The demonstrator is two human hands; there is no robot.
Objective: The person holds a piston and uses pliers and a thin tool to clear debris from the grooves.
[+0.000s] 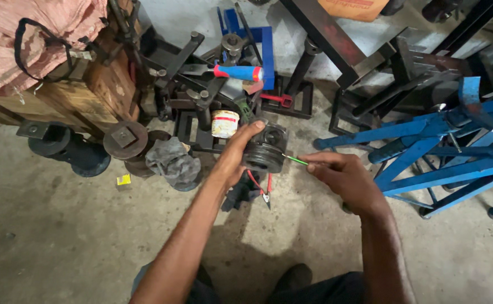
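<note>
My left hand point(236, 153) grips a dark metal piston point(266, 149) with ring grooves, held above the concrete floor. My right hand point(345, 177) pinches a thin green stick point(295, 160) whose tip touches the piston's grooved side. Red-handled pliers point(262, 188) and a dark rag point(239, 194) lie on the floor just below the piston.
A small white tin point(224, 123) stands behind the piston. A grey cloth point(173, 163) sits on round metal parts at left. A blue-and-red-handled tool point(238, 72) rests on dark machinery. Blue metal stands point(449, 146) crowd the right; a wooden crate point(97, 90) with a pink sack point(43, 34) is at top left.
</note>
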